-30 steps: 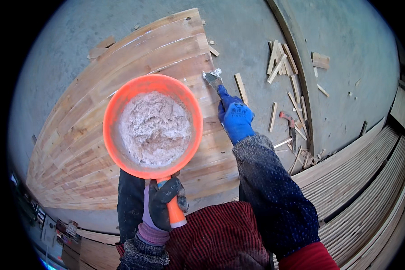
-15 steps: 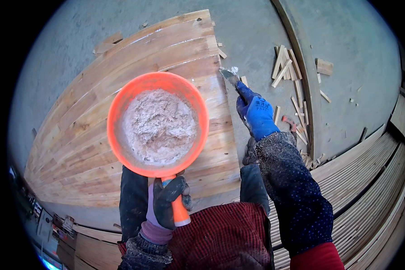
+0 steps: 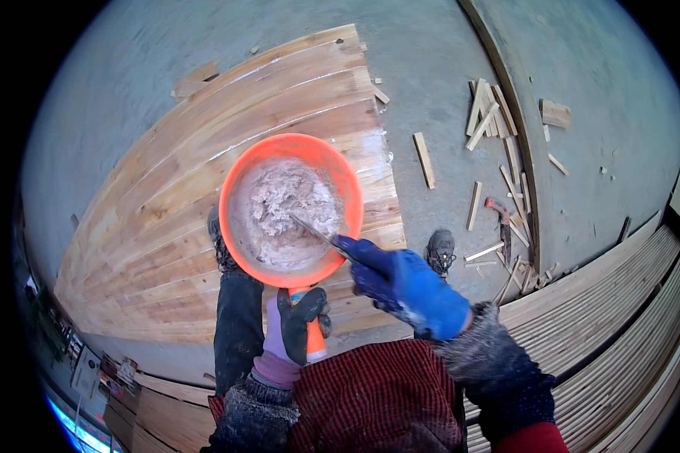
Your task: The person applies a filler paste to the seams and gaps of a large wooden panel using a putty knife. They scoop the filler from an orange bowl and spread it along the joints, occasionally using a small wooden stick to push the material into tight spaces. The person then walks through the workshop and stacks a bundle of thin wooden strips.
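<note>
My left hand [image 3: 301,323], in a purple and dark-coated glove, is closed round the handle of an orange ladle [image 3: 233,240] with a wide bowl. Pale, pinkish-grey filler paste [image 3: 287,200] fills much of the bowl. In a blue glove, my right hand [image 3: 412,291] grips a putty knife [image 3: 313,229], its blade dipped into the paste over the bowl's right rim. The fingers partly hide its handle. Below the ladle lies a panel of joined wooden boards [image 3: 159,204], with whitish filler along some seams and near its right edge.
Loose wooden strips [image 3: 485,117] lie on the concrete floor to the right, near a long beam [image 3: 517,128]. A red-handled folding saw [image 3: 502,219] rests among them. Stacked long boards [image 3: 604,302] run along the lower right. My shoe [image 3: 440,251] stands beside the panel's right edge.
My right hand has brought the putty knife from the panel's far right edge back into the ladle's paste. The ladle has shifted slightly to the right in view.
</note>
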A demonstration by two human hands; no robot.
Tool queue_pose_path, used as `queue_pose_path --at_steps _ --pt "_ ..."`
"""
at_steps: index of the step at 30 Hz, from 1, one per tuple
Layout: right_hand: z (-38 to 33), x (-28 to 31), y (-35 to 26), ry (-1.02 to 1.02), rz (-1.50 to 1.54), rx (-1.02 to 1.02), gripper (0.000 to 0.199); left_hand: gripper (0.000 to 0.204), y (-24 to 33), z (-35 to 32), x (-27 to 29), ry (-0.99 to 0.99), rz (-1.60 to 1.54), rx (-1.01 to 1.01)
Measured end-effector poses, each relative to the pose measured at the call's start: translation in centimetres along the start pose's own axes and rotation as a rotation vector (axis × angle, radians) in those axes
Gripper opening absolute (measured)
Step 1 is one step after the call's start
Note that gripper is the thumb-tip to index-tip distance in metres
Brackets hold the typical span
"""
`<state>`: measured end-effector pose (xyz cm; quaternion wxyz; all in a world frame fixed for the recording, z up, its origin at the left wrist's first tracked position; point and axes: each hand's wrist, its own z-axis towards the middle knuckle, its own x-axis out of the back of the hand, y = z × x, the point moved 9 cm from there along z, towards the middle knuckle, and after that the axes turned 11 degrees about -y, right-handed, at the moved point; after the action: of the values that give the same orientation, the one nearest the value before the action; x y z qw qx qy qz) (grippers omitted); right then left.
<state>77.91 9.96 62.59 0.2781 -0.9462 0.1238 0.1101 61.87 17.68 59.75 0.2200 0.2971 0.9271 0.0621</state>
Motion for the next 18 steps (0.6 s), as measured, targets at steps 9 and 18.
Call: queue_pose_path --at_steps 9,18 --pt "-5.0 10.3 3.8 0.213 0.338 0.170 0.059 0.042 1.3 0.5 0.0 0.028 -0.017 -0.074" --pt "6.6 18.9 9.8 0.435 0.476 0.111 0.049 0.037 0.8 0.8 -0.6 0.003 -0.038 -0.020"
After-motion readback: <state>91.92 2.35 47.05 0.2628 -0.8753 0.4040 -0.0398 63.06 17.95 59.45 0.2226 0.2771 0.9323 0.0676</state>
